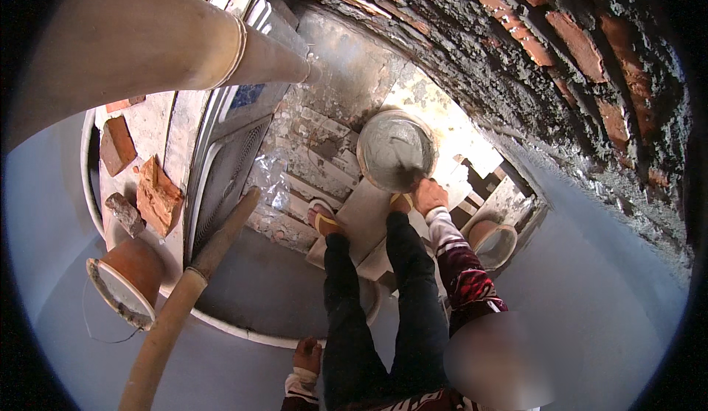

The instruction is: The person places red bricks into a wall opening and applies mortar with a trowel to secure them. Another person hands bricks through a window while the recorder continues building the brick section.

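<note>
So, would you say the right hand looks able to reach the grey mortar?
Likely yes: the right hand is beside the round bucket, whose open top leaves the grey mortar uncovered.

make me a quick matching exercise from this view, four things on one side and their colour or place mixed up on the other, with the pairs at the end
Things:
1. right hand
2. wet mortar
3. flip-flops
4. brick pieces

Places and colours:
A. on the pale planks at the left of the picture
B. grey, inside the round basin
C. at the basin's near rim
D. yellow-strapped, worn on the feet

Pairs: 1-C, 2-B, 3-D, 4-A
</note>
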### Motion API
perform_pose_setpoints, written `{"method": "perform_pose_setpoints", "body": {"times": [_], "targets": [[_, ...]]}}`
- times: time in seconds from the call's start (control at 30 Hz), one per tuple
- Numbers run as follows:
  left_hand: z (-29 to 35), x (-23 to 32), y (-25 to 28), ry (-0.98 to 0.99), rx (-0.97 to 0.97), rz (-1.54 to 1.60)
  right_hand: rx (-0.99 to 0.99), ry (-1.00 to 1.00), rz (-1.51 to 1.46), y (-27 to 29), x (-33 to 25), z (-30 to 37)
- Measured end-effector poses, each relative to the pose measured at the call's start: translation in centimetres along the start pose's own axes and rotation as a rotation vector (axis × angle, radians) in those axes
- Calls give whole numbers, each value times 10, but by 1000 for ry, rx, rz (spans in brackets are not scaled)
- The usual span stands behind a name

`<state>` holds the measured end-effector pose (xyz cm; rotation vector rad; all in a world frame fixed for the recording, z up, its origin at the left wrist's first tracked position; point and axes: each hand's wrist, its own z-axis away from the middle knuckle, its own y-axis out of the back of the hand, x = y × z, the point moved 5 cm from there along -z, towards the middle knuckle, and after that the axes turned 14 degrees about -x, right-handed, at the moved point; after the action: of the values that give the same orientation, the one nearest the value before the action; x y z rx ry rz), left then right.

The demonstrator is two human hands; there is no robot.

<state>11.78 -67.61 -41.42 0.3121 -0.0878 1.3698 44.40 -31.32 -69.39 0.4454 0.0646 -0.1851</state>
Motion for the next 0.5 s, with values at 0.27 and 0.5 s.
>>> {"method": "perform_pose_setpoints", "body": {"times": [0.27,0.5], "targets": [[-14,-14,3,-38,10,-38,-78,-93,141,24,10,5],[-16,36,0,32,-26,-24,-117,0,113,-13,7,-67]]}}
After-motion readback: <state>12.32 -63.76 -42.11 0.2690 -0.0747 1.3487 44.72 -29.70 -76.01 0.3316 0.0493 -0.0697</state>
